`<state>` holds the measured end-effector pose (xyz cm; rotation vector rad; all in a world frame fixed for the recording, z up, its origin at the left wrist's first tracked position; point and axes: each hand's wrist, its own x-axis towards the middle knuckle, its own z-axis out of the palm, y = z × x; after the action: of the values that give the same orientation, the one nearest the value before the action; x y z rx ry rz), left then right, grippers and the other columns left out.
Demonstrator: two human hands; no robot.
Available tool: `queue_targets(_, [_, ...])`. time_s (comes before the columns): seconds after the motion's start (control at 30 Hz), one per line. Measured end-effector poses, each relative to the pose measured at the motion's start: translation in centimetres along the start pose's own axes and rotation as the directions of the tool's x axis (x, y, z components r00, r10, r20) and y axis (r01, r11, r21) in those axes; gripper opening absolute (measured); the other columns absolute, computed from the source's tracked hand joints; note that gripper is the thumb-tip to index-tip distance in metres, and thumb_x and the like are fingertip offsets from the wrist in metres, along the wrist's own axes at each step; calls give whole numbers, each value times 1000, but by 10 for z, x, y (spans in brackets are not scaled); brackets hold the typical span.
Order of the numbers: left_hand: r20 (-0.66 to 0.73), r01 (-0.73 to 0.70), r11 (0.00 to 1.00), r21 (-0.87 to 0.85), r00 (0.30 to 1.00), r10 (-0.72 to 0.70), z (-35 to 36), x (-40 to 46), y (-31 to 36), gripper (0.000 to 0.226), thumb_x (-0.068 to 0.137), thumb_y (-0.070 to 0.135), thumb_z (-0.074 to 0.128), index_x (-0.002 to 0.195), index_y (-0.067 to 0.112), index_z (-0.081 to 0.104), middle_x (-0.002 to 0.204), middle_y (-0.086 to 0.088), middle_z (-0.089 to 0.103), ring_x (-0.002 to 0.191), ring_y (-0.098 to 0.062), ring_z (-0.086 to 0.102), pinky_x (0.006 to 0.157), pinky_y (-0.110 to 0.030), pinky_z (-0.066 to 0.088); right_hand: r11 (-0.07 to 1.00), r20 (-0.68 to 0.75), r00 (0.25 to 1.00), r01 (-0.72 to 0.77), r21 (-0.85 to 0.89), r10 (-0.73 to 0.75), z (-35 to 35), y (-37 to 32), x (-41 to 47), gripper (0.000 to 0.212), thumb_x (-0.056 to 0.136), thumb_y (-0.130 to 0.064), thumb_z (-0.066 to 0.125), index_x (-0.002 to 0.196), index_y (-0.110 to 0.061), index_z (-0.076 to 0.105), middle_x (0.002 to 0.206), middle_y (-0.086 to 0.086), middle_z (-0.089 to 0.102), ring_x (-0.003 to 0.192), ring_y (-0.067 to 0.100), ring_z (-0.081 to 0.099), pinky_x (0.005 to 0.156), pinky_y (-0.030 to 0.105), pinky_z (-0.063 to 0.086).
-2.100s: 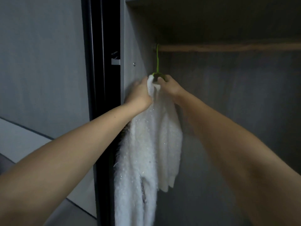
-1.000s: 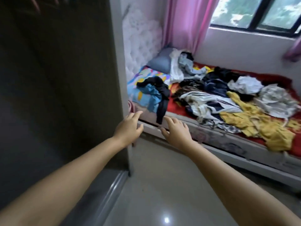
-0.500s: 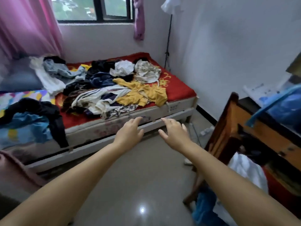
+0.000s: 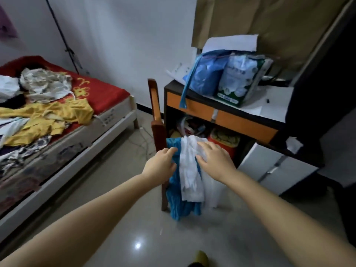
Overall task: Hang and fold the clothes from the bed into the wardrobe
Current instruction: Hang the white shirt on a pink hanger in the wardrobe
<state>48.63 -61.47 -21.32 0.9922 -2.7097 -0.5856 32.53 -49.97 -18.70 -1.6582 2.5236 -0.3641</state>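
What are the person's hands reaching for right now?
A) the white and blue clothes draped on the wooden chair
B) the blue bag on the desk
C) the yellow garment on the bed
A: the left hand and right hand are both on the white cloth and blue cloth hanging over the chair.

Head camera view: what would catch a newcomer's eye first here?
Two bare arms reach to a wooden chair draped with blue cloth and white cloth; the left hand and right hand touch them. At left, a red bed holds a yellow garment.
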Motion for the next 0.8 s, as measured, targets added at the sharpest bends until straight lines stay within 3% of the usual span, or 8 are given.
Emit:
queue_targets(0.17, [86, 7, 1000, -19, 996, -5, 53, 54, 47, 49, 93, 25, 46, 141, 24, 35, 129, -1, 50, 116, -21, 51, 85, -38, 50, 991, 89, 987, -136, -11, 137, 5, 97, -9, 50, 97, -38, 42, 144, -20, 36, 144, 3, 42, 128, 25, 43, 102, 39, 38])
queue_targets(0.37, [152, 116, 993, -27, 982, -110, 107, 122, 84, 47, 95, 26, 46, 141, 24, 35, 131, -3, 50, 110, -21, 54, 77, -32, 49, 983, 235, 955, -184, -11, 182, 15, 196, 18, 50, 99, -38, 40, 145, -21, 32, 146, 5, 39, 130, 26, 40, 100, 41, 40])
queue_targets(0.47, [223, 173, 985, -22, 961, -164, 132, 134, 91, 48, 96, 27, 46, 142, 26, 34, 133, -1, 49, 112, -20, 54, 85, -38, 52, 978, 310, 930, -208, -2, 198, 29, 227, 33, 51, 99, -39, 40, 146, -21, 31, 146, 6, 39, 129, 27, 41, 100, 41, 41])
queue_targets(0.67, [290, 267, 964, -13, 923, -252, 174, 179, 80, 47, 97, 29, 46, 142, 25, 34, 132, -1, 51, 105, -16, 57, 82, -33, 54, 957, 419, 878, -282, 62, 232, 67, 271, 87, 54, 98, -38, 42, 147, -20, 30, 145, 9, 38, 127, 29, 44, 98, 44, 44])
queue_targets(0.8, [372, 317, 948, -26, 883, -285, 218, 223, 62, 46, 97, 28, 46, 141, 23, 36, 131, -3, 52, 107, -19, 57, 86, -37, 53, 936, 514, 826, -333, 116, 230, 119, 295, 128, 44, 97, -35, 44, 137, -15, 42, 135, 13, 45, 119, 30, 49, 95, 40, 46])
